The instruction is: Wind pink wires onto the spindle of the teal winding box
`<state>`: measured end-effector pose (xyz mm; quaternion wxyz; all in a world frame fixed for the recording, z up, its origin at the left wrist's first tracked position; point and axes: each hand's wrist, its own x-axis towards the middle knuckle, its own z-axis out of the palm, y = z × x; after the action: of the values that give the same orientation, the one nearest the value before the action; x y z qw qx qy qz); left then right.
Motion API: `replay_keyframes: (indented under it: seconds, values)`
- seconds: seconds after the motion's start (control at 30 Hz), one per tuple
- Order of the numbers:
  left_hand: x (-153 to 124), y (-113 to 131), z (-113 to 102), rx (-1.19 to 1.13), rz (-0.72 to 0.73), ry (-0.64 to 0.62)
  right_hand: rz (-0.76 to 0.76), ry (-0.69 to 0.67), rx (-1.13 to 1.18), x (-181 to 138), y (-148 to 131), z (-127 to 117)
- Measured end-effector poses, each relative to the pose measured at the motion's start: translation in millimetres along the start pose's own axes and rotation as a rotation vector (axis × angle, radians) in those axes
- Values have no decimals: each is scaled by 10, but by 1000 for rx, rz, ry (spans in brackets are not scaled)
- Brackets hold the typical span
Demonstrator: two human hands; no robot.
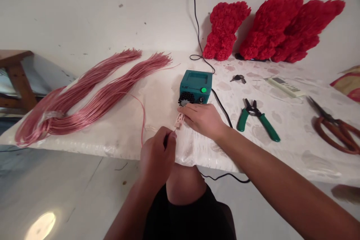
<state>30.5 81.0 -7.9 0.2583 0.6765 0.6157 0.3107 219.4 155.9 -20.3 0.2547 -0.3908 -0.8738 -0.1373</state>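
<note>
Two bare hands are meeting near the table's front edge. The left hand is pinching one pink wire. Just ahead of that pinch, the right hand is touching one small pale piece; whether it is gripping the piece, I cannot tell. Beyond the fingertips, one teal machine is standing. Left of the grip, one looped pink bundle is lying; to its right, one pair of green-handled pliers and one pair of scissors are lying.
</note>
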Motion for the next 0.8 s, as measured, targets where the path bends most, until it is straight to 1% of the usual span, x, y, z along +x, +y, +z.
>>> replay_keyframes:
  seconds: [0.27, 0.53, 0.8]
  values:
    - [5, 55, 26, 7, -26, 23, 39, -20, 8, 16, -25, -8]
    - [4, 132, 59, -54, -57, 27, 46, -26, 9, 9, -29, 8]
    - [3, 104, 104, -130, -93, 42, 70, -34, 5, 13, -43, 20]
